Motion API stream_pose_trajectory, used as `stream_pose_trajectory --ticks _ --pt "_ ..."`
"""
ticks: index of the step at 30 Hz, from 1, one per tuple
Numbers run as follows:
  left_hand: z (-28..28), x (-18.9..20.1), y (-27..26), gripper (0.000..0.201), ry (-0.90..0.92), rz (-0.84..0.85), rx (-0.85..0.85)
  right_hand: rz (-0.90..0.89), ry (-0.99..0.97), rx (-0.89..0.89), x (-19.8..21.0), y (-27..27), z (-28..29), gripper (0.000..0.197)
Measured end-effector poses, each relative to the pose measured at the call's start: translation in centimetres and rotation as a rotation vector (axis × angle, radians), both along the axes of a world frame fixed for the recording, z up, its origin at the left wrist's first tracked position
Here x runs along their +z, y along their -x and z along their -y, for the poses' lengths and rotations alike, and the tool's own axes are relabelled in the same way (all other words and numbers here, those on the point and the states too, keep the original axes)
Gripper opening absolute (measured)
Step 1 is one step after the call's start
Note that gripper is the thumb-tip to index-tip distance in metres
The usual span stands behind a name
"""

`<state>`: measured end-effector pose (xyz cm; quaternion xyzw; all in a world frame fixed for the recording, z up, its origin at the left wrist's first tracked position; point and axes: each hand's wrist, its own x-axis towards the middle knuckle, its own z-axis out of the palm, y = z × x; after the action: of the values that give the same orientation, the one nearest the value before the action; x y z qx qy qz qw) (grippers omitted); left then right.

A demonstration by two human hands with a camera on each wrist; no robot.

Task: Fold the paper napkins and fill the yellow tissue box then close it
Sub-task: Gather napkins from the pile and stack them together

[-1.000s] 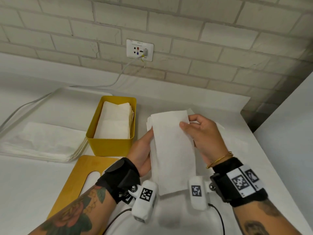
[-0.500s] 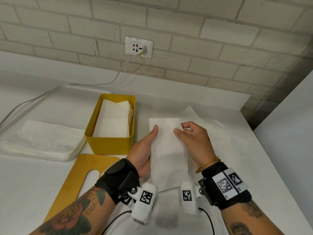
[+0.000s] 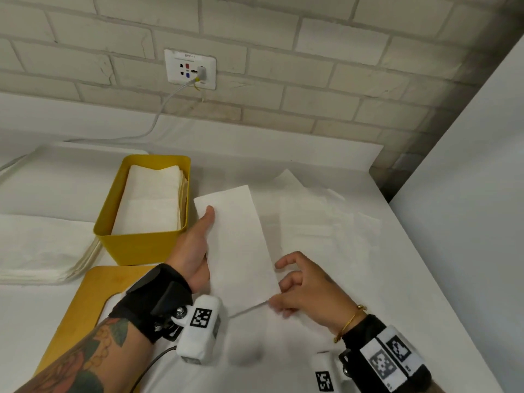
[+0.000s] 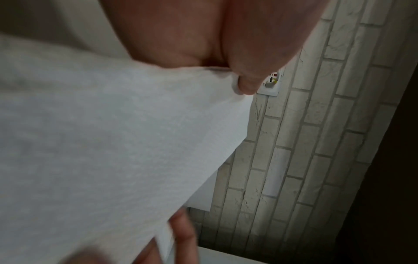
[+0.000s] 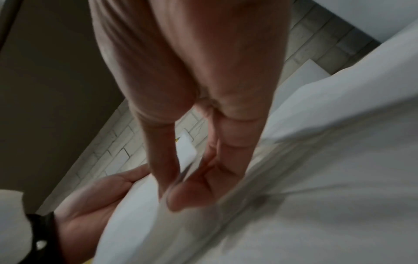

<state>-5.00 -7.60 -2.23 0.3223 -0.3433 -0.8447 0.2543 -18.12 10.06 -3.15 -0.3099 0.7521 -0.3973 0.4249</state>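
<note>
Left hand [image 3: 198,245] pinches the folded napkin [image 3: 235,245] along its left edge, thumb on top. Right hand [image 3: 306,290] pinches its lower right corner. Napkin sits just right of the yellow tissue box [image 3: 141,245], which is open and holds folded napkins. White tabletop [image 3: 397,265]; wooden lid [image 3: 82,307] in front of the box, napkin stack [image 3: 37,245] to its left, brick wall [image 3: 312,80] with a socket [image 3: 190,69] behind.

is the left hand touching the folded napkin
Touching. In the head view the left hand lies along the folded napkin's left edge, thumb on top. The left wrist view shows the thumb pressed onto the paper.
</note>
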Motion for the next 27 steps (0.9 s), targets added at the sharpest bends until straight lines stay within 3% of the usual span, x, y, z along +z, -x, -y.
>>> stream_pose_trajectory --ticks 2,7,9,13,17,20,24,27 --pt "0.1 0.0 0.0 0.033 -0.003 -0.001 0.010 -0.081 -0.037 0.005 1.0 1.7 -0.9 0.044" --pt "-0.2 -0.2 0.0 0.033 -0.013 0.001 0.009 -0.316 0.019 -0.336 3.2 8.5 -1.6 0.019" --pt "-0.4 -0.2 0.0 0.033 -0.022 0.005 0.006 -0.382 -0.051 -0.382 2.8 10.6 -1.3 0.024" --pt "-0.7 -0.3 -0.1 0.034 -0.026 0.007 -0.002 -0.386 -0.234 -0.294 1.7 11.7 -0.2 0.048" --pt "-0.6 -0.5 -0.5 0.031 -0.015 0.012 0.020 -0.397 -0.265 -0.205 1.7 10.8 0.5 0.044" --pt "-0.7 -0.5 -0.6 0.031 -0.017 0.020 0.028 -0.335 -0.112 -0.137 2.4 10.2 0.4 0.035" --pt "-0.8 -0.5 -0.6 0.032 -0.014 0.039 0.025 -0.313 0.198 -0.088 5.3 8.2 0.3 0.041" --pt "-0.9 -0.1 -0.4 0.035 -0.019 0.032 -0.007 -0.234 0.456 -0.048 7.7 5.8 0.6 0.035"
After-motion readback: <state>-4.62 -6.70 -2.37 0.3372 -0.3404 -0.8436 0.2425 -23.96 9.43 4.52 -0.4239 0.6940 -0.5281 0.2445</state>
